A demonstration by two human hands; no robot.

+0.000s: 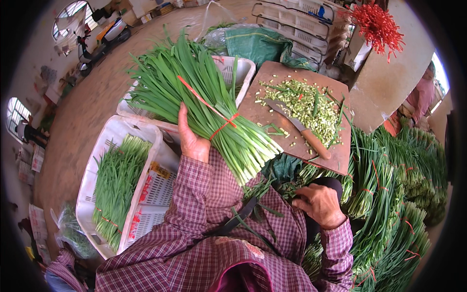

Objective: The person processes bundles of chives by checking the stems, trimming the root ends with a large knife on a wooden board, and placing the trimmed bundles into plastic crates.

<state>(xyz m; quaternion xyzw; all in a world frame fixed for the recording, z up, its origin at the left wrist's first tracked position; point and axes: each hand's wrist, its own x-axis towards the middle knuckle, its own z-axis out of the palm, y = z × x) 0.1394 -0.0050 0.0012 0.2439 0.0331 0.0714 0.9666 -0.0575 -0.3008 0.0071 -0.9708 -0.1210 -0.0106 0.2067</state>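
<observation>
My left hand (194,140) holds a large bundle of garlic chives (219,120) from beneath, thumb up along the leaves. A red tie (224,126) is wound around the bundle near its pale cut ends, with one long tail lying over the leaves. My right hand (319,205) is low over my lap with its fingers curled. Loose leaf scraps (288,190) lie by its fingertips, and whether it grips any cannot be made out. Beyond it, a knife (299,127) with a wooden handle rests on a brown board (264,93) among chopped stem ends (317,106).
White plastic crates stand on my left, one (82,204) holding chives (120,186). More tied chives (386,215) are heaped on my right. Red ties (377,29) hang at upper right. Stacked crates (303,33) stand behind the board. Another person (423,93) sits at far right.
</observation>
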